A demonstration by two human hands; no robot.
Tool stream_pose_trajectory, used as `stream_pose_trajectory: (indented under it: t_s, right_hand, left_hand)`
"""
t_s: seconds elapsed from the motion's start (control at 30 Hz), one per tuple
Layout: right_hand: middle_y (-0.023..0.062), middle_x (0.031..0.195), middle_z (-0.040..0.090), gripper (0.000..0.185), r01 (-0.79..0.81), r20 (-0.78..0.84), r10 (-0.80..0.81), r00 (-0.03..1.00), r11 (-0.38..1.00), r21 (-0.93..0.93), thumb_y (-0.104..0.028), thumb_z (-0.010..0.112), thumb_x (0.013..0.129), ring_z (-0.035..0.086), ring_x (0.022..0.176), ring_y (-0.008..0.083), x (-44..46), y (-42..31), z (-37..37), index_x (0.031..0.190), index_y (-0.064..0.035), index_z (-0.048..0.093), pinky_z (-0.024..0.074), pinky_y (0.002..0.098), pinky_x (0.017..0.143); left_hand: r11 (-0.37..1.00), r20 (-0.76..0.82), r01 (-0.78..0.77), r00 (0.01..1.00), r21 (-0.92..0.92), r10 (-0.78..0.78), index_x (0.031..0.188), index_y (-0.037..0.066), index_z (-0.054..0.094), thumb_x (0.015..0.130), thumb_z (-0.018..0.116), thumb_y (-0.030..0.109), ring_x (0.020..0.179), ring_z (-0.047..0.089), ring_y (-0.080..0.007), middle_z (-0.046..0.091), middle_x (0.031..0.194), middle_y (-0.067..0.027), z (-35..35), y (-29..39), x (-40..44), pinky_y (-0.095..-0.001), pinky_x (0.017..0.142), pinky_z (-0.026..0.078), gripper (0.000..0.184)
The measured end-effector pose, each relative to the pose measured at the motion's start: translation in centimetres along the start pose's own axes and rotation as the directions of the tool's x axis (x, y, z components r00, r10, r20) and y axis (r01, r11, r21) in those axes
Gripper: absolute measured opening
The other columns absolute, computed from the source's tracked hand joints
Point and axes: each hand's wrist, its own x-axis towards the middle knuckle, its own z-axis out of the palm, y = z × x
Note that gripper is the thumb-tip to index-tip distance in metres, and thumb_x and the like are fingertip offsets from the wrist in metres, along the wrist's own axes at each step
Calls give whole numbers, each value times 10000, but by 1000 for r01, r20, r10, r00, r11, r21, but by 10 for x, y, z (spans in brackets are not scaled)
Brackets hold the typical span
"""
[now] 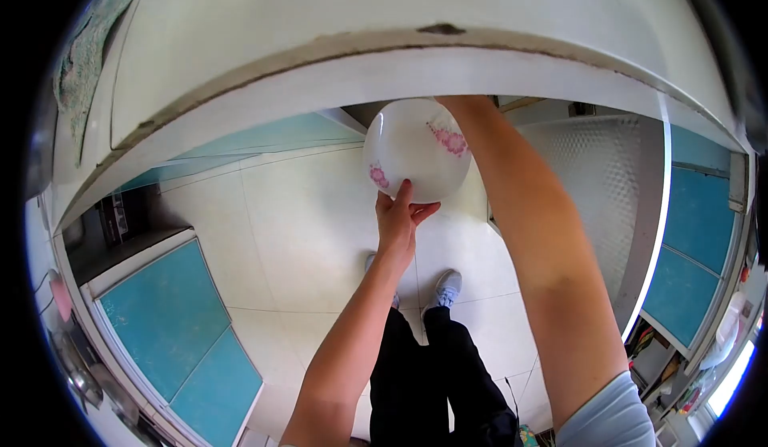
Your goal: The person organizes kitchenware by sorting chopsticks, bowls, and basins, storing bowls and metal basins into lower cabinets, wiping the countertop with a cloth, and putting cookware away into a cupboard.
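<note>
A white plate with pink flowers (pixel 412 147) is held in front of an opening under the white counter edge. My left hand (pixel 400 221) grips its lower rim, the thumb on the face and the fingers behind. My right arm reaches up past the plate's right side, and my right hand is hidden beneath the counter, so what it holds or touches does not show.
The white counter (pixel 384 7) spans the top. A textured panel (pixel 588 183) stands at the right inside a pulled-out frame. Blue cabinet doors (pixel 164 311) are at the lower left, more (pixel 700 215) at the right. My shoes (pixel 449 287) stand on the tiled floor.
</note>
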Motion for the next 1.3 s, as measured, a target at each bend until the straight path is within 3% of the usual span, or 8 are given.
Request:
stream_pose_trajectory:
  t_s: [0.33,0.43,0.5,0.6,0.9,1.07,1.2,1.3]
  right_hand:
    - [207,1004,504,437,-36,-19,37,999,997,71,-110,512,772,476,870,318,-4,27,-56,1170,11,377,428,374,736]
    - [209,1022,497,445,-30,-11,31,999,997,77,-111,519,769,467,894,327,-10,33,-52,1172,10,376,423,380,750]
    - [211,1033,492,450,-20,-11,21,1000,997,74,-111,523,767,462,910,334,-13,36,-45,1174,9,376,419,383,760]
    - [214,1051,485,457,-2,-13,3,1000,998,60,-112,530,763,453,934,343,-17,37,-36,1177,8,375,414,389,774]
    - [222,1104,463,480,35,-55,-35,998,999,-4,-114,550,754,426,1007,371,-16,27,-8,1184,4,373,399,407,817]
    - [226,1133,450,492,80,-133,-83,988,996,-25,-115,561,749,411,1047,387,-52,4,15,1188,2,372,390,417,841]
    - [247,1185,395,529,128,1,-131,991,965,231,-60,570,721,396,1065,405,-194,-70,-63,1198,-6,345,380,406,862]
    - [157,1142,446,521,322,-37,-349,936,897,-305,-38,622,623,410,1061,343,-281,-141,-189,1117,-62,458,299,446,911]
  left_hand:
    - [964,19,-202,978,-174,208,1208,128,324,887,401,170,1029,488,-216,450,1142,-65,37,21,105,-365,804,475,333]
    - [524,161,-439,855,730,493,1213,162,338,885,394,291,1073,451,-194,451,1151,-36,22,17,136,-360,825,456,356]
    - [968,-22,-165,986,-190,164,1198,182,368,868,389,394,1086,436,-173,454,1157,-9,29,29,135,-355,845,437,392]
    - [930,239,-270,914,-251,330,1185,164,391,860,406,416,1100,424,-171,449,1171,-12,35,39,121,-336,883,410,411]
    - [940,190,-285,929,-186,319,1154,124,423,863,435,361,1073,441,-160,464,1137,-31,51,48,101,-348,884,417,376]
    - [904,118,46,993,-424,5,1325,129,99,900,378,239,1148,358,-363,315,1255,-202,2,-13,18,-453,964,321,520]
    - [794,25,282,947,-538,-319,1066,59,380,801,447,53,1095,433,-312,417,1172,-211,-79,-41,-107,-416,907,389,274]
    - [868,-233,238,902,-435,-364,1140,115,350,748,492,61,935,507,-309,508,1002,-174,-115,-7,-205,-452,865,411,420]
